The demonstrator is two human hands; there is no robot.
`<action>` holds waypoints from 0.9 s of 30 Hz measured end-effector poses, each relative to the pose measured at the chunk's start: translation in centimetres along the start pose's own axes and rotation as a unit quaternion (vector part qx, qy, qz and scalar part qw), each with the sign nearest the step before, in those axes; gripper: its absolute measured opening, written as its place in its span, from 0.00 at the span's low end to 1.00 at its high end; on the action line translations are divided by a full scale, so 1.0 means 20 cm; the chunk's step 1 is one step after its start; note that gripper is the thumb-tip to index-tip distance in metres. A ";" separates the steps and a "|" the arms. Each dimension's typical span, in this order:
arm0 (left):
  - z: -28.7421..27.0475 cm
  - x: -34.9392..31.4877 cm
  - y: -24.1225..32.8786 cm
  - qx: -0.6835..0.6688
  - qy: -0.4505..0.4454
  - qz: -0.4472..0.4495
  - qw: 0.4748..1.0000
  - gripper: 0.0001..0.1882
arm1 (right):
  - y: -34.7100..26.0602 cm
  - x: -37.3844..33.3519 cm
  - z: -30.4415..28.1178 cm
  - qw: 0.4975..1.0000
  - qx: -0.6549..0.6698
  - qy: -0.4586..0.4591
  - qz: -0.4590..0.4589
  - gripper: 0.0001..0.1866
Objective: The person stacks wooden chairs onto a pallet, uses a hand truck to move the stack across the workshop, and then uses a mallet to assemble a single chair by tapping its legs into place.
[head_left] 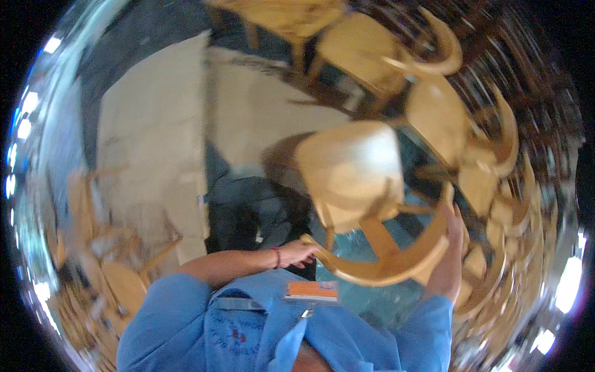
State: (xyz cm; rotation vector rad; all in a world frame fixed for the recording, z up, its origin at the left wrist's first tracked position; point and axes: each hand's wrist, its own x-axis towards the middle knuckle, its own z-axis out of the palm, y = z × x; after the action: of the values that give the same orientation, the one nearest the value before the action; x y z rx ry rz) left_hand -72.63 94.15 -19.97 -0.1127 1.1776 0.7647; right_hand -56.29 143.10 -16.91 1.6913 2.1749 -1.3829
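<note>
A light wooden chair with a pale, shiny seat is in front of me, its curved backrest bowed toward my body. My left hand is closed round the left end of that curved rail. At the rail's right end, my right hand grips it too, partly hidden by the wood. One flat upright joins the seat to the rail. Whether the chair's legs touch the floor I cannot tell.
More wooden chairs stand close together along the right and far right. A wooden table or seat is at the far edge. Pale mats lie on the dark floor at left, near other blurred chairs.
</note>
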 end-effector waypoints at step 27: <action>-1.18 -1.50 -0.71 -0.555 0.183 0.516 0.626 0.09 | -2.04 -1.49 1.11 0.920 0.177 -0.250 -0.244 0.11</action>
State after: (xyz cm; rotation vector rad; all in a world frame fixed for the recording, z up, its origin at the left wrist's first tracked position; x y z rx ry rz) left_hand -87.78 58.24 -8.01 -0.6829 0.8829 2.5719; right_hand -87.11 106.15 10.18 0.7094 2.1896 -2.1471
